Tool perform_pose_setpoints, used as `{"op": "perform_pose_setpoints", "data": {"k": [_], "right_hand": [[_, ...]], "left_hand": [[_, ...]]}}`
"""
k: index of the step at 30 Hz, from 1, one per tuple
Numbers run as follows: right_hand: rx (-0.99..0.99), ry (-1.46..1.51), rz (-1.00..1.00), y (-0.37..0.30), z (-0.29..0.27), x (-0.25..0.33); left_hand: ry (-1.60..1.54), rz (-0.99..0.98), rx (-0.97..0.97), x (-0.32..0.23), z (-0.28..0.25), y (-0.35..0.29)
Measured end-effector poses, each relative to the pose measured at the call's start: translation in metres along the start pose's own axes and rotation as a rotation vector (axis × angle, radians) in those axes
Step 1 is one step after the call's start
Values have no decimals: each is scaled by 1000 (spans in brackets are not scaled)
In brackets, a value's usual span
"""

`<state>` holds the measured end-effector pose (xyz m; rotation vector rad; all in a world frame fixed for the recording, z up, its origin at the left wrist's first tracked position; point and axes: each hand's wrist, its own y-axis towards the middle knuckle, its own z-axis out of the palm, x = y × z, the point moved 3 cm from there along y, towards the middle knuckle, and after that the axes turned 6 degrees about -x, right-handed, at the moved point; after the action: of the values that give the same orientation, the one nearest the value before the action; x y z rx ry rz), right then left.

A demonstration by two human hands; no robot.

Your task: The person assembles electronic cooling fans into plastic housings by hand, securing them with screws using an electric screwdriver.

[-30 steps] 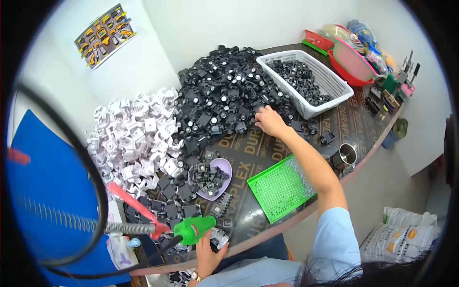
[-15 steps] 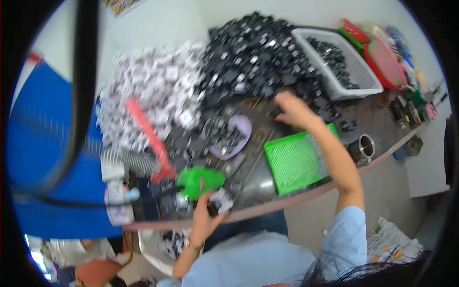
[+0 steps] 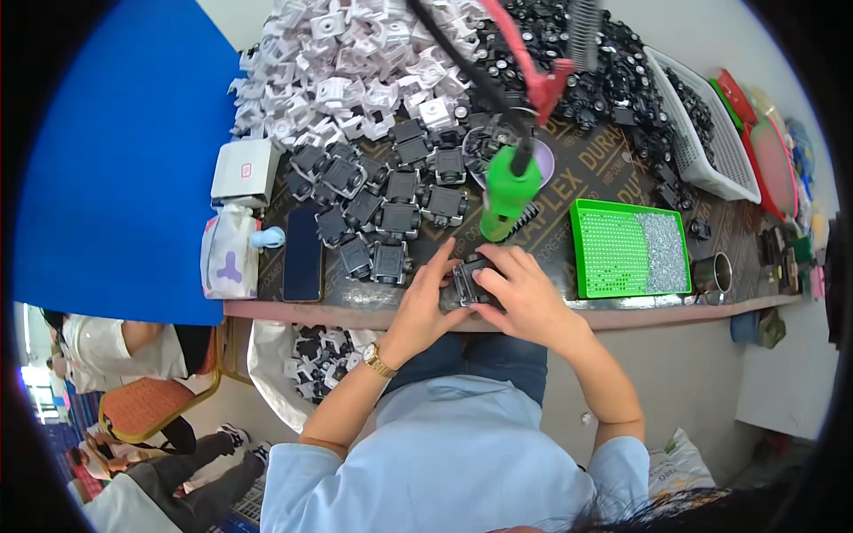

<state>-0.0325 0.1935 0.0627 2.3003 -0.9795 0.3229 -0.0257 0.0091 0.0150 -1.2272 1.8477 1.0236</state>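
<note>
Head view: left grip (image 3: 421, 306) and right grip (image 3: 531, 300), joint pinch on a black part (image 3: 463, 282).

The held unit (image 3: 467, 280) has a black plastic body with a silvery, metal-looking edge. The piled white parts (image 3: 355, 67) are smooth moulded plastic with a slight sheen. The tray (image 3: 613, 258) is green perforated plastic; the small pieces (image 3: 665, 253) at its right are bright metal. The tabletop (image 3: 551, 235) presents a smooth, dark, glossy face (printed lettering shows on it). The cup (image 3: 715, 274) is polished metal, the coil spring (image 3: 585, 35) grey metal, the shirt (image 3: 471, 453) soft matt cloth.
</note>
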Motion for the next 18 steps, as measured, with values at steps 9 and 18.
{"op": "perform_pose_setpoints", "data": {"k": [9, 18], "right_hand": [[84, -70, 19, 8, 4, 8], [-57, -20, -15, -3, 20, -1]], "left_hand": [[-27, 73, -34, 1, -1, 1], [-39, 144, -63, 6, 2, 2]]}}
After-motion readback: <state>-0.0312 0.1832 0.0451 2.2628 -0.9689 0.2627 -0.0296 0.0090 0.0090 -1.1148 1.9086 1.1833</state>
